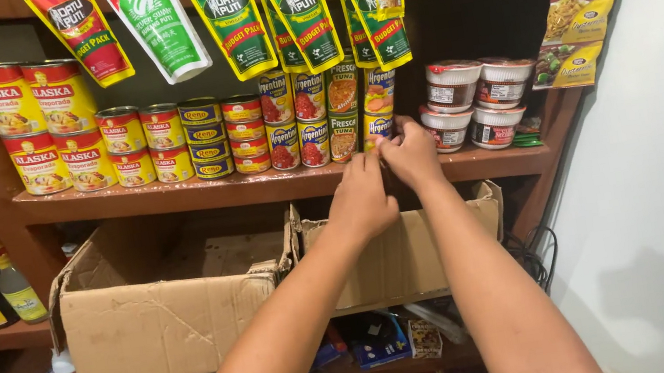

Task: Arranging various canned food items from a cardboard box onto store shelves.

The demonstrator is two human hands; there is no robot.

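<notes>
Both forearms stretch forward to the brown wooden shelf (200,194). Left hand (362,199) and right hand (411,152) meet at a yellow-green tin can (377,127) at the row's end, fingers pinched narrow on it; four white lidded cups (473,97) stand just beside.

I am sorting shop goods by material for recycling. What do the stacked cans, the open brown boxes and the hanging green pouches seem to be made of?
The stacked cans look like metal with glossy printed labels; their rims shine. The open brown boxes look like matte corrugated cardboard, creased and torn at the flaps. The hanging green pouches seem to be glossy flexible plastic, judging by their sheen. Both hands reach the cans.
</notes>
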